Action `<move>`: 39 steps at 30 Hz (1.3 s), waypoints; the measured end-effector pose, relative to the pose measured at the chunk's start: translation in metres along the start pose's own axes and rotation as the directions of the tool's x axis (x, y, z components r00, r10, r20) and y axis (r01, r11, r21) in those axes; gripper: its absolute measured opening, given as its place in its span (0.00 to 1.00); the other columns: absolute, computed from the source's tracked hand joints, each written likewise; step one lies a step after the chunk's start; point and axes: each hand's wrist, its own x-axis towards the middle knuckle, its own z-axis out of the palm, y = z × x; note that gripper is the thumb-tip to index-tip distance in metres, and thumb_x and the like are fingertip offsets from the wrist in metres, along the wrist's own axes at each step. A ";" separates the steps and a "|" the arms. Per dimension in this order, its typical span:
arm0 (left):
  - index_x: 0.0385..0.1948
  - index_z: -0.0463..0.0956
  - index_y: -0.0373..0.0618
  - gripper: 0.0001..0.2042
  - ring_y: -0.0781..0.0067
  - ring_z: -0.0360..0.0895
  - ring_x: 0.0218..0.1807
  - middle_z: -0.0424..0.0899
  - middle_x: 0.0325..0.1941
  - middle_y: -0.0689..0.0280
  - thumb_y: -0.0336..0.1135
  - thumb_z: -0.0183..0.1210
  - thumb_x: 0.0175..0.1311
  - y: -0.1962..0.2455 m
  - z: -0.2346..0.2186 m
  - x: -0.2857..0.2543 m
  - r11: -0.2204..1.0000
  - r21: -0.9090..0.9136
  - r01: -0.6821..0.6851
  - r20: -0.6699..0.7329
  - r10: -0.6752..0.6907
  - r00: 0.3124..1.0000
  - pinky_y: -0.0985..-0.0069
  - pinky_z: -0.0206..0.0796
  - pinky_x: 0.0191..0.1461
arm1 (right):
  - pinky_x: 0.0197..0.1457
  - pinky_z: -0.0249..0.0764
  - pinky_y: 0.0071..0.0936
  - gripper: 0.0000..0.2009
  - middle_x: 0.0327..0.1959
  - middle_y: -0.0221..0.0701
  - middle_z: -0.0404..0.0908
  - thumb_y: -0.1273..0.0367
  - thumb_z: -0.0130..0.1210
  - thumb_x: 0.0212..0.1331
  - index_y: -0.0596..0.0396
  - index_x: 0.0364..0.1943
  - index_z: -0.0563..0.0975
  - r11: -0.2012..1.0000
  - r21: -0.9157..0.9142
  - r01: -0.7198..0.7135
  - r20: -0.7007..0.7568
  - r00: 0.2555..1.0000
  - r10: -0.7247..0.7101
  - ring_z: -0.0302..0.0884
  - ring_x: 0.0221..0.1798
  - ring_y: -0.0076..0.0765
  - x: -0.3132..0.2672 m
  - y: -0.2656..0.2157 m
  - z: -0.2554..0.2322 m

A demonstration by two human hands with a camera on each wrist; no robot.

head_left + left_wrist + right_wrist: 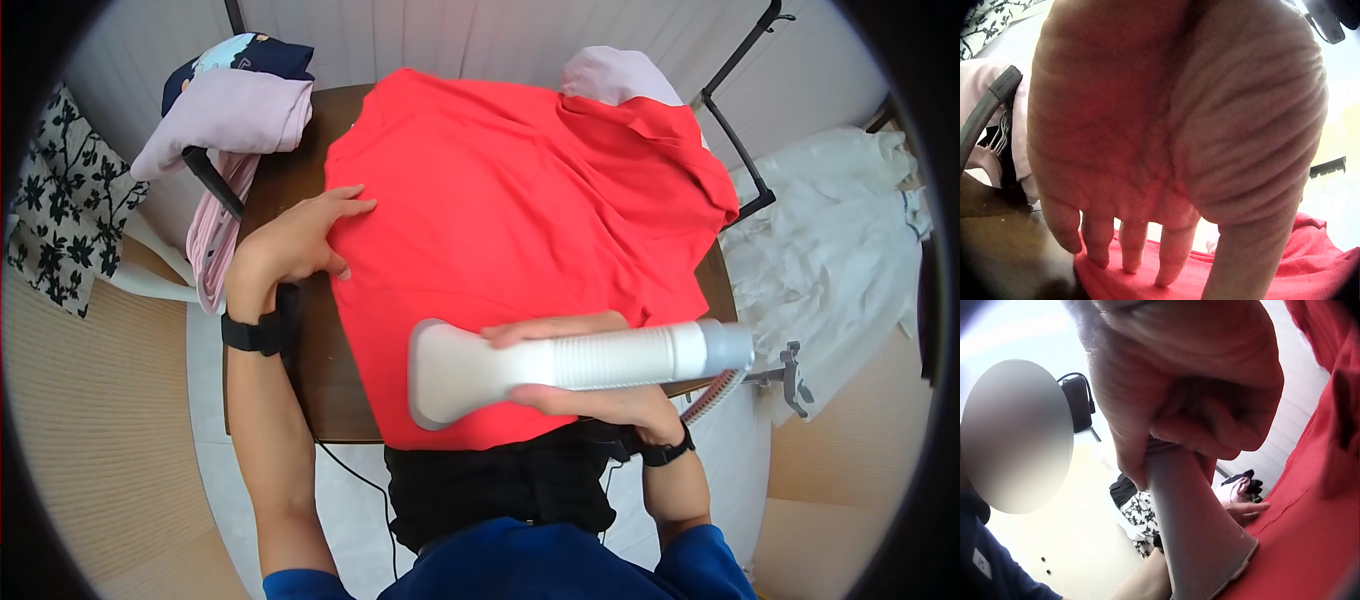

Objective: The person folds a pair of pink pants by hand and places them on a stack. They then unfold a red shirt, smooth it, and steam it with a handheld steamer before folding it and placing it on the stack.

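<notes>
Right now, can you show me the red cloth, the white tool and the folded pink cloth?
Red cloth (450, 190): head view, its middle.
White tool (465, 375): head view, its wide head.
Folded pink cloth (235, 105): head view, its folded top.

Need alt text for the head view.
A right hand grips a white hose-fed handheld appliance over a red garment on a brown table; the left hand rests at the garment's left edge. Folded pink clothing sits at upper left.

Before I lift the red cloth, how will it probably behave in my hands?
The red cloth will likely be floppy, since it lies in soft folds. It may slide over the table edge, because its lower part already reaches past it.
</notes>
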 end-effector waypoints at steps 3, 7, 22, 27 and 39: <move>0.69 0.70 0.50 0.44 0.53 0.62 0.77 0.60 0.79 0.59 0.18 0.73 0.41 0.001 -0.003 -0.002 1.000 -0.022 -0.002 0.010 0.002 1.000 0.67 0.62 0.75 | 0.68 0.74 0.36 0.22 0.52 0.47 0.86 0.74 0.71 0.50 0.66 0.51 0.82 0.998 0.021 -0.062 -0.112 0.992 0.064 0.83 0.59 0.42 -0.037 0.003 -0.019; 0.69 0.70 0.50 0.44 0.51 0.62 0.76 0.60 0.79 0.58 0.19 0.73 0.41 0.005 -0.004 -0.003 1.000 -0.021 -0.005 0.014 0.005 1.000 0.67 0.61 0.76 | 0.64 0.77 0.38 0.22 0.49 0.51 0.86 0.72 0.72 0.45 0.68 0.47 0.83 0.995 0.041 -0.088 -0.260 0.961 0.096 0.85 0.56 0.47 -0.088 0.008 -0.040; 0.72 0.67 0.54 0.42 0.55 0.57 0.79 0.58 0.81 0.58 0.31 0.74 0.48 0.023 0.000 -0.079 0.993 0.098 0.058 0.069 -0.065 0.996 0.67 0.57 0.78 | 0.71 0.70 0.45 0.31 0.57 0.51 0.81 0.59 0.74 0.48 0.65 0.53 0.78 0.961 0.116 0.252 -0.742 0.665 -0.085 0.80 0.61 0.48 -0.124 0.061 -0.056; 0.72 0.66 0.49 0.41 0.54 0.55 0.80 0.57 0.81 0.55 0.33 0.74 0.51 0.023 0.000 -0.117 0.993 0.091 0.080 0.115 -0.090 0.989 0.66 0.56 0.78 | 0.80 0.57 0.41 0.35 0.73 0.42 0.66 0.51 0.60 0.64 0.58 0.69 0.65 0.946 0.181 0.270 -0.853 0.522 0.014 0.62 0.76 0.42 -0.112 0.077 -0.070; 0.56 0.79 0.37 0.20 0.59 0.84 0.52 0.86 0.51 0.54 0.32 0.66 0.63 0.027 -0.027 -0.064 0.980 -0.103 0.170 -0.122 -0.182 0.976 0.69 0.75 0.57 | 0.71 0.68 0.27 0.34 0.71 0.42 0.70 0.50 0.57 0.65 0.59 0.67 0.67 0.829 0.358 0.429 -0.880 0.451 0.147 0.79 0.39 0.16 -0.104 0.114 -0.094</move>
